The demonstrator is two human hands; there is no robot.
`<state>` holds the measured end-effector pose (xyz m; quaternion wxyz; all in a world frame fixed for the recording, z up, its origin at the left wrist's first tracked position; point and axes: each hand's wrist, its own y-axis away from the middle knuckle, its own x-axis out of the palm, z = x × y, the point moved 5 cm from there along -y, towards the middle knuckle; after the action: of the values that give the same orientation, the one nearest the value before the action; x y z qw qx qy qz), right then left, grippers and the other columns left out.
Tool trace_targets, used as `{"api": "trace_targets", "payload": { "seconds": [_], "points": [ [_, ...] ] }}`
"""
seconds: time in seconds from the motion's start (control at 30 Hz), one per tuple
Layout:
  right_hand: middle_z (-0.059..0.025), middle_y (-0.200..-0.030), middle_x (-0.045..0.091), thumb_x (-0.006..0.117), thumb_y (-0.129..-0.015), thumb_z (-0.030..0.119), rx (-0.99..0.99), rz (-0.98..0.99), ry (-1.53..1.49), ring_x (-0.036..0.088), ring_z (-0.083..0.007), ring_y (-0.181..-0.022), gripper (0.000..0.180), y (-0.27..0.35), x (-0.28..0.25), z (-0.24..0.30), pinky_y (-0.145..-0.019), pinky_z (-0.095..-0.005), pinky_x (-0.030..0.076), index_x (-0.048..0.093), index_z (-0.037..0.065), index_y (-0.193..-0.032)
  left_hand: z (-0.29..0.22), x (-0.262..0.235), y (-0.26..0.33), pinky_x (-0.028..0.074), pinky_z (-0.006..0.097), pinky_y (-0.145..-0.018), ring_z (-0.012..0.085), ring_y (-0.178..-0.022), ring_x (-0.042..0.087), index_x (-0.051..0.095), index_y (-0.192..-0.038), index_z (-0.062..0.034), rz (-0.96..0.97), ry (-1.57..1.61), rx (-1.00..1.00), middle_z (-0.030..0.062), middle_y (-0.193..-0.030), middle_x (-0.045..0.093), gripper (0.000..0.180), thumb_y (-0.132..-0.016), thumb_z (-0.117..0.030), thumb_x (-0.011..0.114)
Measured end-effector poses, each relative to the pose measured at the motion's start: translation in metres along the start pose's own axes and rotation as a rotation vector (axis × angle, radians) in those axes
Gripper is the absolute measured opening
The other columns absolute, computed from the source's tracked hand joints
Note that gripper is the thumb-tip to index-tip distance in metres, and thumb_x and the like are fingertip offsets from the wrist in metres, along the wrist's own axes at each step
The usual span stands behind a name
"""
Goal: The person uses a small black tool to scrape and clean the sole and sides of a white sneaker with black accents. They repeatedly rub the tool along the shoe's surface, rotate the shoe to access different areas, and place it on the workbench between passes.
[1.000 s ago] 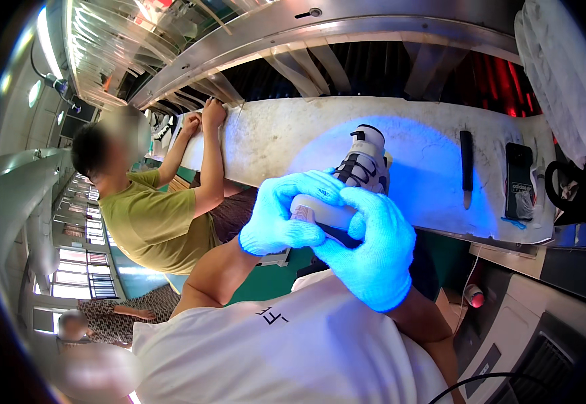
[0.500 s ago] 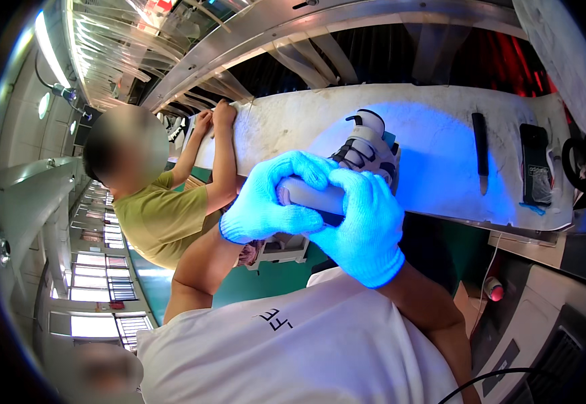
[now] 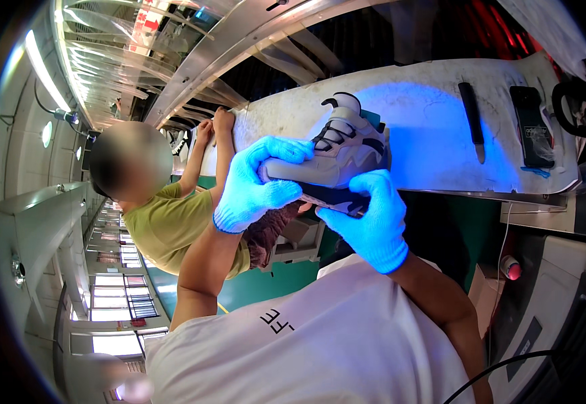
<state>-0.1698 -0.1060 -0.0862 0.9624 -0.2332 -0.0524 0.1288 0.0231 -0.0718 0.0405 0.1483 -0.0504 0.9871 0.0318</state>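
A light grey sneaker (image 3: pixel 333 166) with dark laces and dark sole parts is held up at the near edge of the bench, under blue light. My left hand (image 3: pixel 256 178), in a knit glove glowing blue, is wrapped round the toe end, thumb below and fingers on top. My right hand (image 3: pixel 374 219), in a matching glove, grips the sole's near side with thumb and fingers. The shoe's tongue and collar point away from me, toward the far side. Its underside is mostly hidden.
On the pale bench (image 3: pixel 434 87) to the right lie a dark-handled knife (image 3: pixel 471 121) and a black phone-like object (image 3: pixel 532 124) with clear plastic. A co-worker in a green shirt (image 3: pixel 172 225) works at the left. Clear strip curtains (image 3: pixel 293 57) hang beyond the bench.
My right hand has slid off the shoe's upper down to its near sole side. The sneaker has tilted, showing more of its side and laces. My left hand stays on the toe.
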Motion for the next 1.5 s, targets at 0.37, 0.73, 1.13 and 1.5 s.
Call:
{"api": "trace_targets", "payload": {
  "seconds": [0.37,0.73,1.13,1.5],
  "points": [
    [-0.0086,-0.095,0.061,0.106,-0.07,0.026,-0.026,0.02,-0.044,0.066,-0.034,-0.085,0.056,-0.017,0.001,-0.003,-0.07,-0.0472,0.055,0.061,0.011,-0.101,0.004,-0.013,-0.008,0.045,0.05,-0.125,0.0329,-0.138,0.065,0.075,-0.12,-0.0003,0.113,-0.038,0.072,0.0159,-0.131,0.075,0.047,-0.079,-0.011,0.096],
    [-0.0089,-0.096,0.061,0.108,-0.067,0.029,-0.098,0.095,0.1,0.064,-0.0301,-0.082,0.06,-0.035,0.02,-0.01,-0.069,-0.0453,0.053,0.061,0.011,-0.099,-0.019,-0.01,-0.02,0.054,0.035,-0.111,0.0219,-0.127,0.068,0.07,-0.119,-0.0001,0.098,-0.438,-0.11,0.0131,-0.136,0.071,0.057,-0.073,-0.008,0.102],
    [-0.0106,-0.107,0.061,0.103,-0.071,0.019,-0.061,0.157,0.047,0.064,-0.0277,-0.09,0.099,-0.035,0.02,-0.022,-0.077,-0.043,0.057,0.053,0.007,-0.156,-0.018,-0.021,-0.044,0.053,0.038,-0.111,0.0236,-0.124,0.068,0.075,-0.115,0.0008,0.098,-0.385,-0.253,0.0136,-0.134,0.071,0.056,-0.068,-0.012,0.105],
    [-0.013,-0.114,0.07,0.105,-0.069,0.033,-0.093,0.171,0.153,0.071,-0.029,-0.092,0.093,-0.055,0.014,-0.037,-0.076,-0.0428,0.061,0.061,0.007,-0.146,-0.021,-0.029,-0.055,0.053,0.042,-0.112,0.0289,-0.126,0.07,0.074,-0.115,-0.0023,0.214,-0.461,-0.181,0.0164,-0.134,0.073,0.055,-0.068,-0.006,0.104]
  ]
}}
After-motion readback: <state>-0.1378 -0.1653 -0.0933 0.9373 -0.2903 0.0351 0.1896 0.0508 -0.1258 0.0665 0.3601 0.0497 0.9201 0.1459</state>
